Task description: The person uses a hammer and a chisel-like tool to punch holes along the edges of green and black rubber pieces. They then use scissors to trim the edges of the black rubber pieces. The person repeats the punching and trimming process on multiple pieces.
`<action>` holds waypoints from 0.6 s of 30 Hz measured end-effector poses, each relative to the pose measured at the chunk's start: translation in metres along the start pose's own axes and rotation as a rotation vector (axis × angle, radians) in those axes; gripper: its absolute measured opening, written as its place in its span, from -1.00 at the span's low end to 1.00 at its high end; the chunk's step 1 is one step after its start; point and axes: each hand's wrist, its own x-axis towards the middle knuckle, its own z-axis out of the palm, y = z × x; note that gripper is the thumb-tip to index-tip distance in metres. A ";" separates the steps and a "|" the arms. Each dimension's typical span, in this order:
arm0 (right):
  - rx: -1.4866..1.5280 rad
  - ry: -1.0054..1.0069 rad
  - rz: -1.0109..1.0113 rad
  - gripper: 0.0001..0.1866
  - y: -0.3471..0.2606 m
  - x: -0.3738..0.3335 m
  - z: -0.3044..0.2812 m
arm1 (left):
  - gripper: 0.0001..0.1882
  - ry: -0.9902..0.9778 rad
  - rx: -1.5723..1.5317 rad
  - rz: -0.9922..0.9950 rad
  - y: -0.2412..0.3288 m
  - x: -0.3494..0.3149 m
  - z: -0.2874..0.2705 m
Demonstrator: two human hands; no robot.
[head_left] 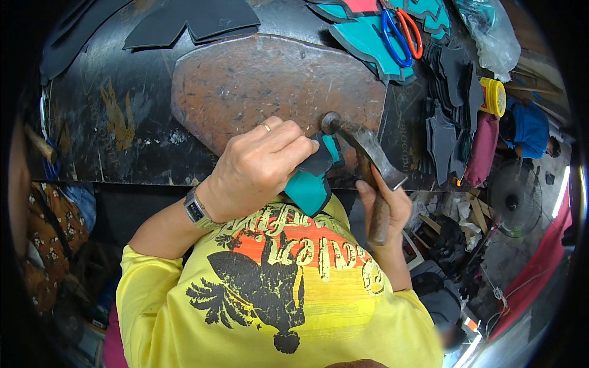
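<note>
Two holds, near edge of tabletop (76, 150): left hand (254, 161) clamps fingers on piece (308, 189), probably light, pliable, rim (313, 210) best; right hand (397, 210), fingers round hammer (369, 146), likely head-heavy, handle (379, 219) best.

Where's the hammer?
In the head view, the hammer is just right of centre, in the person's right hand, its round end near the teal-and-black piece held by the left hand.

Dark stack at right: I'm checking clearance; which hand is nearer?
Right: the right hand is left of the dark stack, lower in view; the left hand is farther left.
</note>
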 end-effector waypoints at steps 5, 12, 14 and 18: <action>0.178 0.149 0.248 -0.60 -0.014 -0.004 -0.015 | -0.68 0.021 -0.016 -0.040 0.002 -0.001 0.001; -0.123 -0.077 -0.039 -0.54 0.004 -0.011 -0.005 | -0.73 0.018 0.011 -0.002 0.001 0.000 -0.001; -0.116 0.007 0.000 -0.56 0.016 -0.012 -0.011 | -0.72 0.020 0.006 -0.014 0.001 0.001 -0.001; -0.171 0.263 0.187 -0.55 0.042 -0.005 -0.019 | -0.71 0.054 -0.020 -0.026 0.001 0.000 0.000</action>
